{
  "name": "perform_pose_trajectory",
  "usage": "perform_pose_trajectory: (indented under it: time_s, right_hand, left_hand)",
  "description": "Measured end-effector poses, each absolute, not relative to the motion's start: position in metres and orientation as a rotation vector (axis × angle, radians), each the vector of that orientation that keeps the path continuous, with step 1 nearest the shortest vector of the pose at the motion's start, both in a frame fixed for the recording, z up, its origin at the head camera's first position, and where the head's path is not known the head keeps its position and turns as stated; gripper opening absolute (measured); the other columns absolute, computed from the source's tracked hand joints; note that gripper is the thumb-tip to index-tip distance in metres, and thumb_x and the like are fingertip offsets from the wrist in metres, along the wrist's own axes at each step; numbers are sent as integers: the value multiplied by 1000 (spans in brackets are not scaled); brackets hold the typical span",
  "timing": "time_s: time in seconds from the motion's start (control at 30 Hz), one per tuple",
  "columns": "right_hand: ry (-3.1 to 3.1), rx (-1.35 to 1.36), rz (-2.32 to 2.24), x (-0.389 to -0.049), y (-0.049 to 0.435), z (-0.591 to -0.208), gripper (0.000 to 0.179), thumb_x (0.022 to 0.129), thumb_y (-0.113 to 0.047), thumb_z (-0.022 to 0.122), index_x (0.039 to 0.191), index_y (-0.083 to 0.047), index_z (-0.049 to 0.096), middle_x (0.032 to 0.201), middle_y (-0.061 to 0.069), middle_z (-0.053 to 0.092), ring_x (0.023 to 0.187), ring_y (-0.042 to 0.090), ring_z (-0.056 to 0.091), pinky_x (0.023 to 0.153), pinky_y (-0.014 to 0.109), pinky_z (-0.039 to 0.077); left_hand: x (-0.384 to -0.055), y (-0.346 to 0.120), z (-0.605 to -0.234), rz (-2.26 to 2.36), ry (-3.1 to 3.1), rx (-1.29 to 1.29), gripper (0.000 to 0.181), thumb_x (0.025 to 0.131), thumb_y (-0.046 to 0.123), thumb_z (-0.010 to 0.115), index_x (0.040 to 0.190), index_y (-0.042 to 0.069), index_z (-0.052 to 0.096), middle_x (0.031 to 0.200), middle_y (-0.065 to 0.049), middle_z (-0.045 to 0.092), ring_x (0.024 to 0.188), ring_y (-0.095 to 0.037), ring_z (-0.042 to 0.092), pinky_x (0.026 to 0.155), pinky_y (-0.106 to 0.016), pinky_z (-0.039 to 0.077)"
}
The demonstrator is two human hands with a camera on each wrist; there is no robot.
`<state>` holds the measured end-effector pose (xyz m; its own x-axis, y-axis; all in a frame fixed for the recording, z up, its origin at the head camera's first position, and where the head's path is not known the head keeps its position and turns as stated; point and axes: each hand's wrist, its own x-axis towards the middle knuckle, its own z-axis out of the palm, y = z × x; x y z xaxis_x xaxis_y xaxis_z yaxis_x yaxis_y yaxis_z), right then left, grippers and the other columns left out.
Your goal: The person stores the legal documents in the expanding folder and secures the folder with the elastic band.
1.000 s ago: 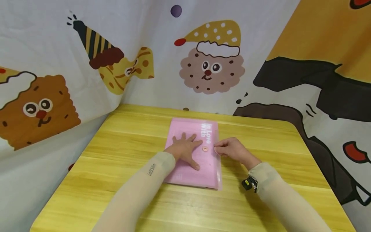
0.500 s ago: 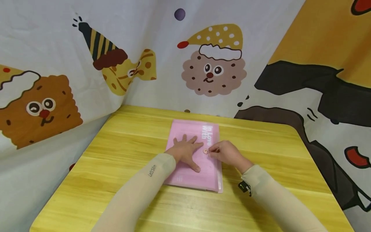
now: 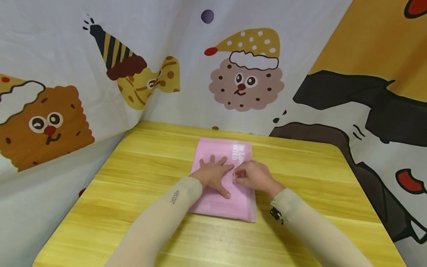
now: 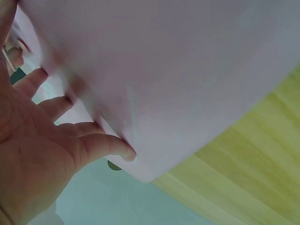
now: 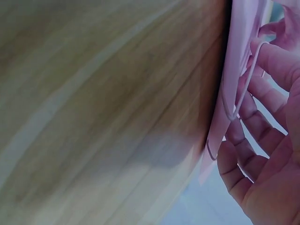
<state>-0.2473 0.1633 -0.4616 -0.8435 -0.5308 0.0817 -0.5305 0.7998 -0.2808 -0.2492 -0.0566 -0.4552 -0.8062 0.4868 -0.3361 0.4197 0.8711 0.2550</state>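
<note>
A pink document folder [image 3: 239, 207] with white lettering lies on the wooden table. My left hand [image 3: 211, 176] rests on its cover, palm down with fingers spread; the left wrist view shows those fingertips touching the pink surface. On the right half of the cover, my right hand [image 3: 255, 175] pinches a thin pale string [image 5: 242, 97] between thumb and forefinger. In the right wrist view the string hangs in a loop beside the folder's edge, the other fingers loosely bent. The round button of the folder is mostly hidden behind the right fingertips.
The yellow wood-grain table [image 3: 133, 193] spreads out around the folder. Behind it and at both sides hangs a white cloth [image 3: 186, 29] printed with cartoon cookies and hats. A small black device [image 3: 276, 214] sits at the right wrist.
My right hand has moved left from the folder's right edge to the button, bringing the string along. The left hand stays in place on the cover.
</note>
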Motion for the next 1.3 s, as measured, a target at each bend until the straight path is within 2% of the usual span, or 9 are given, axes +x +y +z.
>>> perform_pose_trajectory:
  time_s: [0.23,0.53,0.93,1.3]
  right_hand:
    - [2990,-865,-402,-251,158,-464,24,85,-36,88,105,-25,83,96,-8,77,89,13,66,76,38,57]
    - [2935,-817,-353,-255,155,-459,30,86,-38,87,110,-22,81,98,-6,76,89,14,64,74,37,56]
    - [2882,-786,-369,-262,156,-463,27,86,-39,83,106,-22,75,95,-7,71,89,15,63,72,37,54]
    - [2875,-704,-371,-262,152,-466,27,80,-37,79,103,-24,71,95,-6,68,90,17,62,76,43,55]
  left_hand:
    - [-248,-57,-453,264,2656,685,128,65,75,89,171,36,27,182,-6,11,161,-58,10,120,-85,13]
    - [-248,-56,-452,259,2659,669,128,64,76,88,170,37,28,182,-6,12,162,-57,10,121,-84,14]
    - [-250,-54,-454,225,2656,653,130,64,77,88,171,39,24,182,-4,9,162,-57,8,120,-85,14]
    - [-249,-55,-456,217,2670,658,131,64,78,87,171,41,22,182,-5,11,163,-55,10,121,-84,15]
